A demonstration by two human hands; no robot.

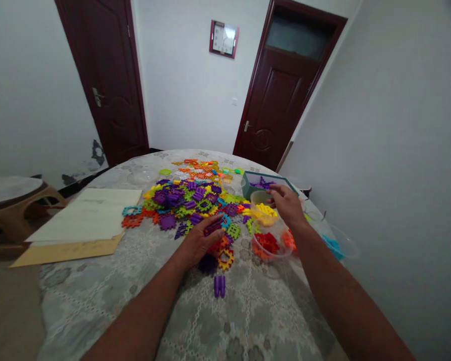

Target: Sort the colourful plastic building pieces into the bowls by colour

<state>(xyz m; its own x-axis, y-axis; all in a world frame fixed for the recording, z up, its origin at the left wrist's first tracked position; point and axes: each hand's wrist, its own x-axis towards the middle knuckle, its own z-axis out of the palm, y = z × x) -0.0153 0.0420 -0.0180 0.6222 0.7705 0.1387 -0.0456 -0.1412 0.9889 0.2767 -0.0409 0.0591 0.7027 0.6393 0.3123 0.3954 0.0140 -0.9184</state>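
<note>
My left hand (203, 241) lies on the near edge of a heap of plastic gear-shaped building pieces (168, 221), fingers stretched out over purple and red ones. A purple ribbed piece (219, 286) lies apart on the cloth, nearer to me. My right hand (285, 201) hovers above a clear bowl (254, 196) of yellow pieces (265, 212), beside a green box (247, 189) that holds purple pieces (262, 183). Its fingers are apart, and I see nothing between them. Red pieces (266, 242) fill a clear bowl in front.
Orange pieces (288, 240) and a clear bowl with blue pieces (332, 246) are at the right, partly behind my right forearm. White sheets (86, 213) and a brown board (71, 253) lie at the left table edge. A stool (15, 193) stands left of the patterned tablecloth (248, 316).
</note>
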